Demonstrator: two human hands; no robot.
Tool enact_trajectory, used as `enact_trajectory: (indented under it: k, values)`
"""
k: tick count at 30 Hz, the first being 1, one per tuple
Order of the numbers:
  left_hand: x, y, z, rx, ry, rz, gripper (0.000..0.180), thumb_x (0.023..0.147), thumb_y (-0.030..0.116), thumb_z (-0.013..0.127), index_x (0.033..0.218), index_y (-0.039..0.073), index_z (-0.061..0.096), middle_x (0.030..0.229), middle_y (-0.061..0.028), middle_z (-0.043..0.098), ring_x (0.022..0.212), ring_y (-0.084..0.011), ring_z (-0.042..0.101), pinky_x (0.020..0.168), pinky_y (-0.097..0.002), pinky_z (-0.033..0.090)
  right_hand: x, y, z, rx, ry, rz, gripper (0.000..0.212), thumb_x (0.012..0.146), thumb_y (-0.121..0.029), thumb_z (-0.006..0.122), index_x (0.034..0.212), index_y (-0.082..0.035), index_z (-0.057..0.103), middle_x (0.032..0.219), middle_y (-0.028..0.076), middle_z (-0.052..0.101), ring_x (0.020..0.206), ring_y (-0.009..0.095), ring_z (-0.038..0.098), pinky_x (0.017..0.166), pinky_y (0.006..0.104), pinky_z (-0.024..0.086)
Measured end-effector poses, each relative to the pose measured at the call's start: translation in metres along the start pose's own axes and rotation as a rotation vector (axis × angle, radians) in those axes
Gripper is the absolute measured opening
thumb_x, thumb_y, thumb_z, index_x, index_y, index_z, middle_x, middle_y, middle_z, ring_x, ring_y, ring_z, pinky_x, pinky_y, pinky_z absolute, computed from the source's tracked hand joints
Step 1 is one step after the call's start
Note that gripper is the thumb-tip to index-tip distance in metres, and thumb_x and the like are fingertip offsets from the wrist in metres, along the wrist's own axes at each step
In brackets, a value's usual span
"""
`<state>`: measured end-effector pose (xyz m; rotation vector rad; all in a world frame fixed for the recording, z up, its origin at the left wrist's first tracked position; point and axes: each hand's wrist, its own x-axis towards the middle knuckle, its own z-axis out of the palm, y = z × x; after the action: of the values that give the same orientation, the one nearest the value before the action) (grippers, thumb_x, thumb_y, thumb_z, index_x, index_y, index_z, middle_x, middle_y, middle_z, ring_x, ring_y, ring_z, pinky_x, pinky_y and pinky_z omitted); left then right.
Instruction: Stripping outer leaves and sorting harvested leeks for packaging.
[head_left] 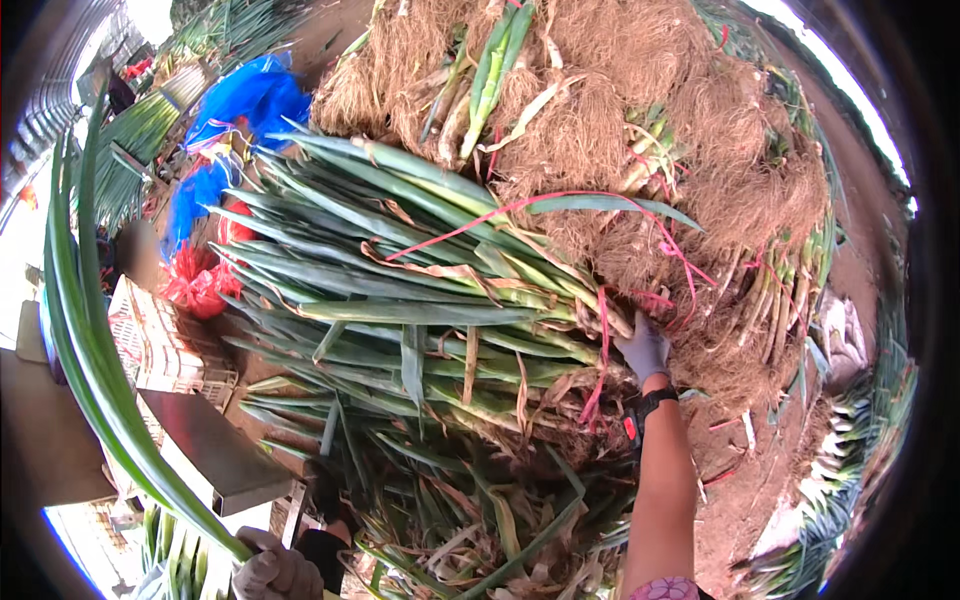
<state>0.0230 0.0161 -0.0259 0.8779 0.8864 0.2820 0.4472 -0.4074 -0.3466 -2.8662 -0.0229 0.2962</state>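
At the lower left, my gloved left hand (pixel 277 572) is closed round a large green onion (pixel 130 420), whose long leaves curve up along the left side. My gloved right hand (pixel 645 350) reaches to the root end of a big pile of green onions (pixel 430 290) and grips a pale stalk there; its fingertips are partly hidden. The leaves of this pile point left. Pink tying ribbon (pixel 603 350) lies across the stalks just left of that hand. Behind it rises a heap of brown, matted onion roots (pixel 730 190).
Blue plastic netting (pixel 250 105) and a red plastic bag (pixel 197 283) lie at upper left, above pale slatted crates (pixel 165 340). A metal box-like edge (pixel 210 450) stands near my left hand. Loose leaves (pixel 470 520) cover the front. More green onions (pixel 840 460) lie far right.
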Motion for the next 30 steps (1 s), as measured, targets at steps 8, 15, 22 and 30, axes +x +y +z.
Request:
enact_trajectory:
  k: [8, 15, 22, 30]
  values:
    - [-0.033, 0.000, 0.045, 0.040, 0.020, -0.068, 0.010, 0.092, 0.011, 0.058, 0.100, 0.004, 0.058, 0.057, 0.0020, 0.036, 0.044, -0.0114, 0.036, 0.042, -0.0298, 0.036, -0.231, -0.138, -0.070, 0.775, -0.257, -0.180, 0.050, 0.084, -0.008, 0.075, 0.129, -0.002, 0.056, 0.103, 0.014, 0.070, 0.086, 0.023, 0.071, 0.073, 0.0387, 0.064]
    - [-0.056, 0.001, 0.042, 0.187, -0.153, 0.044, 0.013, 0.095, 0.013, 0.069, 0.102, 0.002, 0.066, 0.062, 0.0001, 0.054, 0.049, -0.0127, 0.052, 0.048, -0.0279, 0.041, -0.349, -0.194, -0.058, 0.939, -0.258, -0.040, 0.036, 0.098, -0.027, 0.072, 0.117, 0.002, 0.062, 0.097, 0.017, 0.070, 0.086, 0.029, 0.066, 0.079, 0.0423, 0.052]
    - [-0.051, -0.033, 0.016, 0.166, -0.272, 0.315, 0.012, 0.094, 0.009, 0.073, 0.101, 0.000, 0.071, 0.065, -0.0027, 0.061, 0.049, -0.0129, 0.056, 0.047, -0.0281, 0.045, -0.484, -0.160, -0.117, 0.477, 0.079, -0.206, 0.031, 0.089, -0.026, 0.077, 0.094, 0.001, 0.063, 0.086, 0.025, 0.067, 0.084, 0.047, 0.066, 0.075, 0.0522, 0.052]
    - [-0.097, -0.003, 0.001, 0.134, -0.557, 0.023, 0.031, 0.096, 0.027, 0.077, 0.083, 0.000, 0.070, 0.063, -0.0027, 0.061, 0.052, -0.0151, 0.059, 0.051, -0.0321, 0.048, -0.613, -0.178, -0.192, 0.552, -0.040, -0.395, 0.035, 0.085, -0.020, 0.082, 0.108, 0.000, 0.065, 0.088, 0.019, 0.065, 0.080, 0.037, 0.065, 0.071, 0.0456, 0.050]
